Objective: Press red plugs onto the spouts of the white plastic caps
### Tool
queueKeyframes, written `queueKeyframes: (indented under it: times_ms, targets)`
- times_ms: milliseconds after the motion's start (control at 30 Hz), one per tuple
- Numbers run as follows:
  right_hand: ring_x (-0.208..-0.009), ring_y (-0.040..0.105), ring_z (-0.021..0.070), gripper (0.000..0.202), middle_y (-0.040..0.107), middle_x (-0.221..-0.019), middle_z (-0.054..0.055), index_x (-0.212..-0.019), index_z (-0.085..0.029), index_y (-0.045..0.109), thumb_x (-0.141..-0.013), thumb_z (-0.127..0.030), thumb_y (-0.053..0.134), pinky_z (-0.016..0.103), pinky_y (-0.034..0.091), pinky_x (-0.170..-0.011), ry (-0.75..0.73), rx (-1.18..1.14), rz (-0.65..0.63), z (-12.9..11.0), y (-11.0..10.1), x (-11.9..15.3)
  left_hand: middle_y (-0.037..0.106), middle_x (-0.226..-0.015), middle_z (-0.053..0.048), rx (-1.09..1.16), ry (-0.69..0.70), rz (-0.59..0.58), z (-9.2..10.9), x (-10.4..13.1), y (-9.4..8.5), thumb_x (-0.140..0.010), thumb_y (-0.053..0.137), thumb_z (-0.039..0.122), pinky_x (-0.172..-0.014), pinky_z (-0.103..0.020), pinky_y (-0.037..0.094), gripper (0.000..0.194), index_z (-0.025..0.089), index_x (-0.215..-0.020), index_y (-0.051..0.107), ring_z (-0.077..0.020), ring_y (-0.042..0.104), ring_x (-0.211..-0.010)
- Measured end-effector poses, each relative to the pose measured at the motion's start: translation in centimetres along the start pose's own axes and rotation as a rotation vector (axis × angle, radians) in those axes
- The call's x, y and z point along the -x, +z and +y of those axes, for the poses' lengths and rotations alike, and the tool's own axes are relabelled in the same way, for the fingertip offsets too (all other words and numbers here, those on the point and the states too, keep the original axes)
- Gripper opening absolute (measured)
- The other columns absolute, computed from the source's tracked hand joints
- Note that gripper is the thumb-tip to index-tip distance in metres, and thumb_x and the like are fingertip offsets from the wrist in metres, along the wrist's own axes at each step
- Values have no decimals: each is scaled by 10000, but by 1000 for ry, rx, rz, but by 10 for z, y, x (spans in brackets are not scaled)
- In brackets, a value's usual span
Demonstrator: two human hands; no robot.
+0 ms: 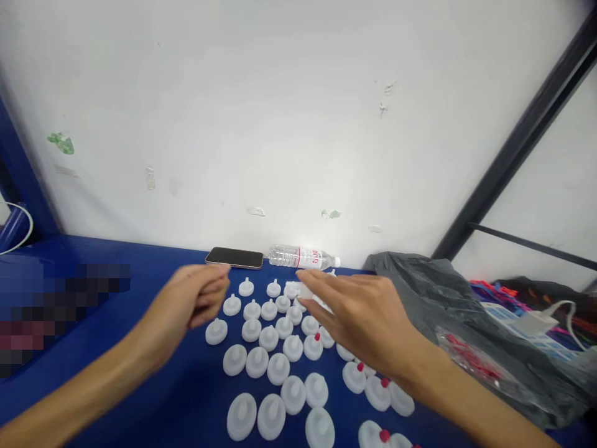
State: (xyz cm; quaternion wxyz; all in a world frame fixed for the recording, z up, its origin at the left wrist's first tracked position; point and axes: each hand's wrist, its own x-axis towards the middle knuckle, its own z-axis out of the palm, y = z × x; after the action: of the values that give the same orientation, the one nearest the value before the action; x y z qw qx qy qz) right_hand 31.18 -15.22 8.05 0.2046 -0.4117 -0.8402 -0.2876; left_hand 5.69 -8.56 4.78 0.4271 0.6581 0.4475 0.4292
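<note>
Many white plastic caps with a nozzle on top (268, 338) stand in loose rows on the blue table. Several of them, mostly to the right, carry a small red tip (318, 336). My left hand (203, 295) is held above the left edge of the rows, its fingers curled closed; whatever is in them is hidden. Over the right side of the rows, my right hand (357, 305) pinches a white nozzle cap (305, 290) between thumb and straight fingers. That hand and forearm cover some of the caps below.
A phone (234, 257) and a clear plastic bottle (303, 257) lie by the white wall (280, 124). At right, dark grey plastic sheeting (410, 298) bears a clear bag of red pieces (473, 358) and a white charger (536, 322). The blue table (153, 398) extends leftward.
</note>
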Motion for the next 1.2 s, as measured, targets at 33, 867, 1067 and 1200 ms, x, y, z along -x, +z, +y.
queueKeyframes:
  times_ms: [33, 867, 1067, 1200]
  targets:
    - [-709, 764, 188, 248, 817, -1147, 49, -1253, -183, 695, -1025, -226, 609, 290, 445, -510, 52, -17, -20, 3, -2, -2, 207, -533, 74, -74, 4, 41, 1, -6, -11, -932, 431, 568, -454, -277, 230, 518, 249, -585, 217, -102, 206, -448]
    - [-464, 586, 129, 177, 623, -530, -44, -712, -255, 735, -845, -141, 718, 259, 325, -464, 238, -277, -607, 23, -9, 7, 562, -682, 8, -1271, 67, 108, -54, -8, -67, -727, 566, 68, -604, -253, 197, 199, 212, -648, 678, -141, 458, -605]
    - [-462, 562, 111, 233, 599, -524, -41, -633, -247, 708, -831, -124, 691, 250, 312, -476, 176, -396, -671, 21, -7, 10, 535, -661, 25, -1295, 74, 92, -50, -5, -63, -724, 548, 81, -575, -229, 183, 190, 203, -669, 683, -116, 432, -527]
    - [-451, 586, 117, 229, 619, -516, -42, -635, -247, 721, -857, -198, 749, 248, 337, -467, 192, -404, -689, 20, -6, 10, 579, -677, 12, -1299, 86, 72, -50, -4, -63, -726, 588, 99, -558, -226, 186, 147, 201, -678, 683, -121, 451, -522]
